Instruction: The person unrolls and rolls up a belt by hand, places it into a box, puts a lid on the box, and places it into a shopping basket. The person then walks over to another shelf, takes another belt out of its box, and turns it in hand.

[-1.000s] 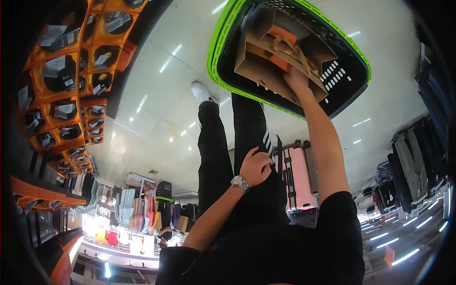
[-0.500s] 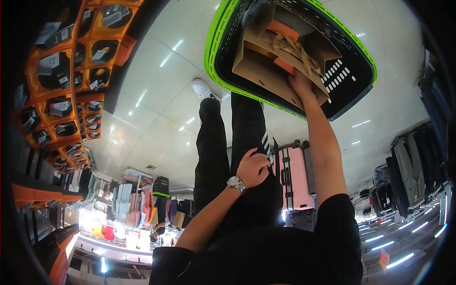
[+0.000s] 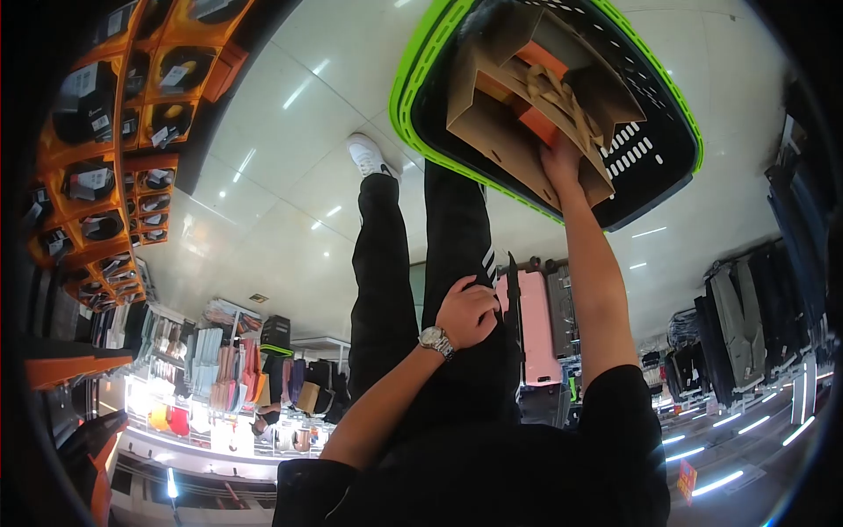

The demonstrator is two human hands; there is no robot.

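Observation:
My right hand [image 3: 562,160] reaches over the near rim of a black basket [image 3: 628,200] with a bright green edge. Its fingers, partly hidden, curl at the brown paper bags [image 3: 500,114] inside, near an orange item [image 3: 534,119]. What they grip I cannot make out. Tan ribbon handles [image 3: 562,92] stick up between the bags. Against my black trousers rests my left hand [image 3: 470,314], fingers curled in, nothing visible in it. A metal watch [image 3: 435,341] is on that wrist.
Orange racks [image 3: 92,176] of packaged goods stand at the left. A pink suitcase [image 3: 534,325] is behind me on the right, beside hanging trousers [image 3: 738,307]. Several clothes [image 3: 237,369] hang at lower left. Pale shiny tiles [image 3: 290,176] cover the floor.
The basket and my right hand have shifted slightly right and down in view. The racks, the suitcase and the hanging clothes appear shifted too. My left hand stays against my trousers.

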